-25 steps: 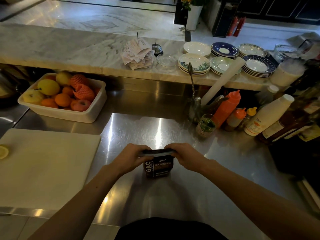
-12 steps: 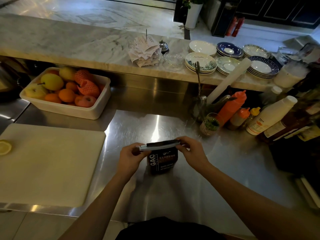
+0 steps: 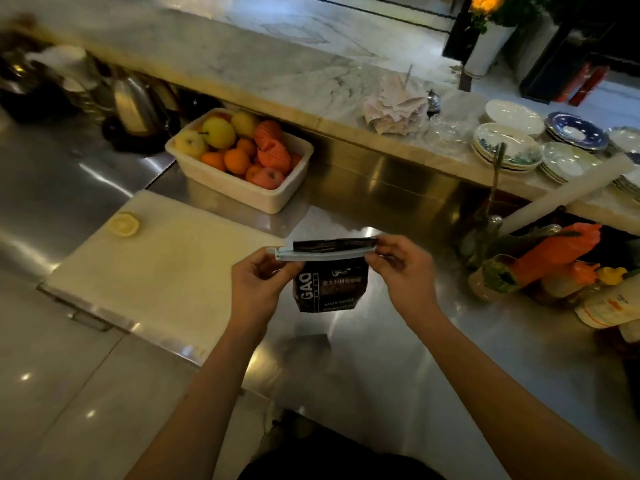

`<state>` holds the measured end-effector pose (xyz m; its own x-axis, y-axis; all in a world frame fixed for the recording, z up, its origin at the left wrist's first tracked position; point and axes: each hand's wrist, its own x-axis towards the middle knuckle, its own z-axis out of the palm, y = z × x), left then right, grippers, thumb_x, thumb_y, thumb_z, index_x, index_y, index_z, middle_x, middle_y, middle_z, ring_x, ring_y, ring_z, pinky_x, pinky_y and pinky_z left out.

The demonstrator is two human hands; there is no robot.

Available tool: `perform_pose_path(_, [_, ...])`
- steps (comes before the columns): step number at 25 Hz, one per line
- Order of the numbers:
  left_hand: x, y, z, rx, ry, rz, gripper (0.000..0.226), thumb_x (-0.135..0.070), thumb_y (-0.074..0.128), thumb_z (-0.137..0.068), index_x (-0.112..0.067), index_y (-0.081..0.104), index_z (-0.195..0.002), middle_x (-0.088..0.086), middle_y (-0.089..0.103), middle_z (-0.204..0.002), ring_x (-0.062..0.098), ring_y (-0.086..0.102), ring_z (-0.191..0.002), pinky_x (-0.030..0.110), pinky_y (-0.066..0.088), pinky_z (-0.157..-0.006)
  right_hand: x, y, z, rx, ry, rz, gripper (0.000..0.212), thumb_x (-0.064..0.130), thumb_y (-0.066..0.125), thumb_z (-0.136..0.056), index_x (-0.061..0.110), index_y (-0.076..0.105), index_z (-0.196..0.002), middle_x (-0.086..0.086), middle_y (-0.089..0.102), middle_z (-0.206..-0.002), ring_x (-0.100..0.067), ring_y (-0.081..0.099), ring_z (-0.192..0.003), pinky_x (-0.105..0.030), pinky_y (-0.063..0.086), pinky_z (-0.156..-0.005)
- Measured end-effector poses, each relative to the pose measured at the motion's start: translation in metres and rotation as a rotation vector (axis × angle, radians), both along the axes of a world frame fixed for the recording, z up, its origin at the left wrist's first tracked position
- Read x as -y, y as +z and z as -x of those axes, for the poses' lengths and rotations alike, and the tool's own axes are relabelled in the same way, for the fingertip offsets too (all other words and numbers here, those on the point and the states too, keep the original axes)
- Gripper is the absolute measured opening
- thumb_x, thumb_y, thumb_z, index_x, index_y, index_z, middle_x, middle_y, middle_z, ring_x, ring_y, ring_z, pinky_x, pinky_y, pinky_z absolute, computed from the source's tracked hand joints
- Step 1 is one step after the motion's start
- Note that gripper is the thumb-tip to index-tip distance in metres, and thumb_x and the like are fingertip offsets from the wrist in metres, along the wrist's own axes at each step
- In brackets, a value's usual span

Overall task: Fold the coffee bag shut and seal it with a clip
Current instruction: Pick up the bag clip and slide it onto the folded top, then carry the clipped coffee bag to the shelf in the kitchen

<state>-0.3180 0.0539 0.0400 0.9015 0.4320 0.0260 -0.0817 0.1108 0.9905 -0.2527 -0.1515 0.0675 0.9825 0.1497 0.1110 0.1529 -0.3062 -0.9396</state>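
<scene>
A white cutting board (image 3: 166, 268) lies at the left of the steel tabletop (image 3: 398, 358), with a tub of fruit (image 3: 242, 157) behind it. The left hand (image 3: 258, 285) pinches the left end of a pale clip (image 3: 323, 254) clamped across the folded top of the dark coffee bag (image 3: 329, 282), held above the tabletop. The right hand (image 3: 401, 268) grips the clip's right end.

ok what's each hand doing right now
Left hand: closed, pinching the left end of the clip on the bag.
Right hand: closed, pinching the clip's right end.
</scene>
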Motion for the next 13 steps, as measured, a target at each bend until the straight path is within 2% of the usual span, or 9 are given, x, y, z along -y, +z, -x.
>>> perform_pose_path(4, [-0.015,0.015,0.060,0.027,0.296,-0.027,0.018,0.005,0.072,-0.078,-0.007,0.072,-0.092,0.004,0.076,-0.086,0.017,0.072,-0.084,0.026,0.056,-0.077,-0.040,0.018,0.011,0.021,0.317,-0.072,0.032,0.005,0.069,-0.084,0.035,0.063,-0.093,0.016,0.068,-0.092,0.003,0.067,-0.087,-0.011,0.052,-0.077])
perform_pose_path(6, [-0.018,0.021,0.101,0.033,0.441,-0.012,0.020,0.004,0.072,-0.078,-0.009,0.072,-0.093,-0.001,0.077,-0.087,0.015,0.073,-0.087,0.024,0.056,-0.078,-0.065,0.019,0.023,0.015,0.463,-0.101,0.030,0.006,0.069,-0.085,0.034,0.064,-0.095,0.015,0.069,-0.093,-0.002,0.068,-0.089,-0.014,0.054,-0.079])
perform_pose_path(9, [-0.014,0.025,0.168,0.027,0.672,-0.008,0.020,0.005,0.069,-0.081,-0.001,0.069,-0.100,0.001,0.077,-0.089,0.018,0.073,-0.091,0.026,0.058,-0.081,-0.101,0.018,0.058,-0.013,0.701,-0.149,0.025,0.005,0.070,-0.084,0.024,0.065,-0.100,0.013,0.070,-0.095,-0.005,0.068,-0.090,-0.017,0.055,-0.082])
perform_pose_path(13, [0.001,0.037,0.265,-0.011,0.966,-0.048,0.020,0.001,0.068,-0.083,-0.002,0.069,-0.102,0.005,0.077,-0.095,0.020,0.073,-0.095,0.025,0.057,-0.081,-0.150,0.021,0.125,-0.055,0.984,-0.221,0.033,0.000,0.071,-0.081,0.030,0.064,-0.093,0.011,0.069,-0.089,-0.001,0.067,-0.081,-0.015,0.053,-0.078])
